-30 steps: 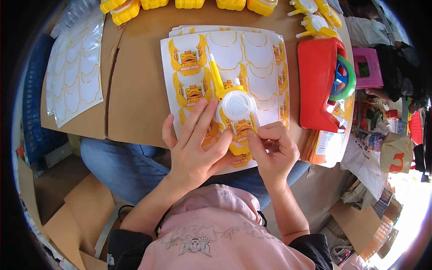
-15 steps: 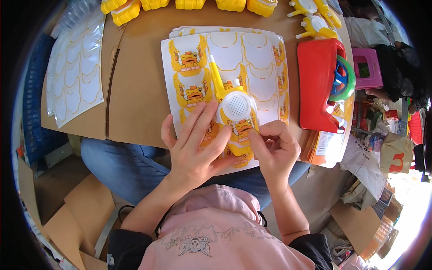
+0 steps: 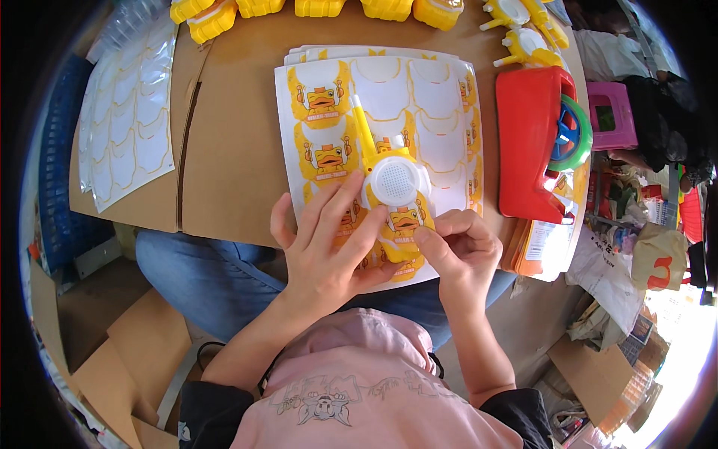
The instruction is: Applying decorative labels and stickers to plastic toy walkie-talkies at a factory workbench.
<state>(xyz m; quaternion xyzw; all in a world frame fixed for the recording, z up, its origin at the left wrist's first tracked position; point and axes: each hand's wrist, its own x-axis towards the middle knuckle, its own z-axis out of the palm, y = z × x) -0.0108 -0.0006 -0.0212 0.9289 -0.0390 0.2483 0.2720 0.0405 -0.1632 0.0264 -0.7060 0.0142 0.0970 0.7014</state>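
A yellow toy walkie-talkie (image 3: 369,159) with a long antenna and a round white speaker grille lies on a stack of sticker sheets (image 3: 378,86). A sticker (image 3: 406,218) with a cartoon duck covers its lower front. My left hand (image 3: 321,247) curves around the toy's left side and bottom; the index fingertip presses the sticker's upper left, and the thumb is under the lower end. My right hand (image 3: 465,254) is closed, its thumb at the sticker's right edge and its fingers curled. What lies beneath that thumb is partly hidden.
To the right stands a red tape dispenser (image 3: 527,142) with a green and blue wheel. More yellow toy parts (image 3: 523,46) lie at the far right, and a row of yellow pieces (image 3: 319,7) lines the far edge. Other sticker sheets (image 3: 127,127) lie at left.
The sticker now lies lower over the toy's front, and the right thumb has shifted slightly downward along its edge. The view has shifted slightly; the left hand keeps its grip.
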